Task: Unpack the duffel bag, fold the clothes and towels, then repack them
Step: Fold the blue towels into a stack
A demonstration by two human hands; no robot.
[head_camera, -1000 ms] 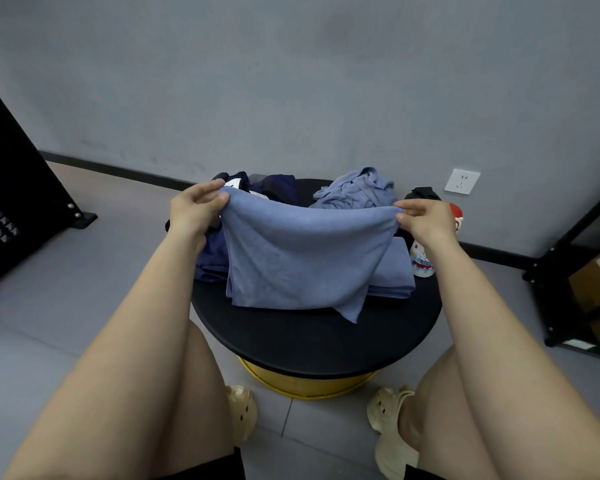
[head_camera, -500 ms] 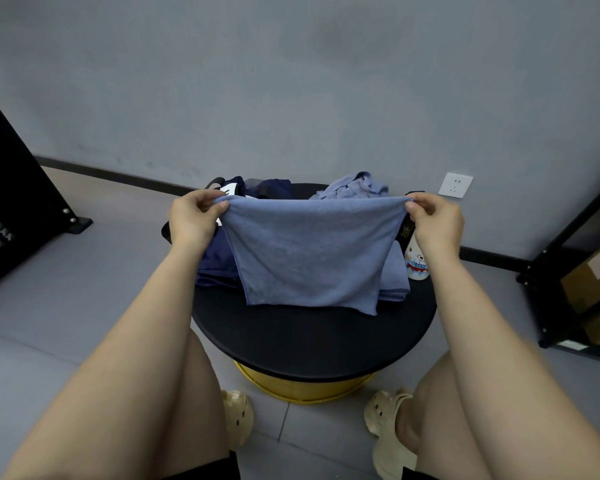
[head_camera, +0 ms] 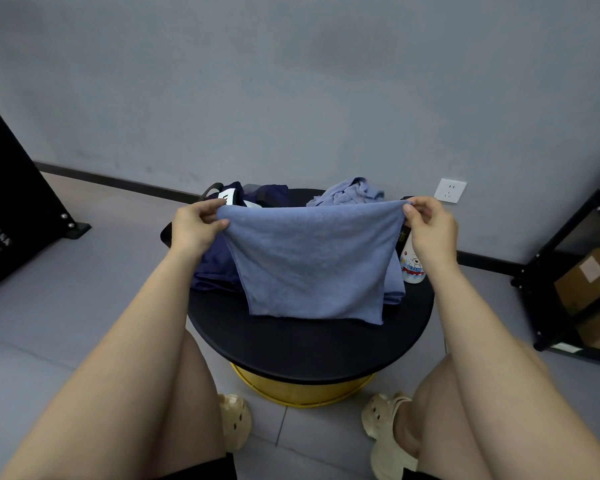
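A blue towel (head_camera: 312, 261) hangs stretched above the round black table (head_camera: 309, 355). My left hand (head_camera: 194, 226) pinches its upper left corner and my right hand (head_camera: 430, 230) pinches its upper right corner. The towel's lower edge reaches down to the tabletop. Behind it at the left lies a dark navy garment (head_camera: 215, 268), with a dark bag (head_camera: 257, 195) partly hidden at the back. A crumpled light blue garment (head_camera: 350, 194) sits at the back of the table. A folded blue cloth (head_camera: 394, 285) shows under the towel's right side.
A white bottle (head_camera: 411, 265) with a cartoon print stands on the table's right edge. A black shelf (head_camera: 568, 258) with cardboard boxes stands on the right, a black stand (head_camera: 11, 216) on the left. A wall socket (head_camera: 450, 190) is behind the table. My knees flank the yellow table base (head_camera: 302, 391).
Both hands have lifted the towel and pulled its top edge taut. Its bottom edge has risen from a loose drape and hangs straighter.
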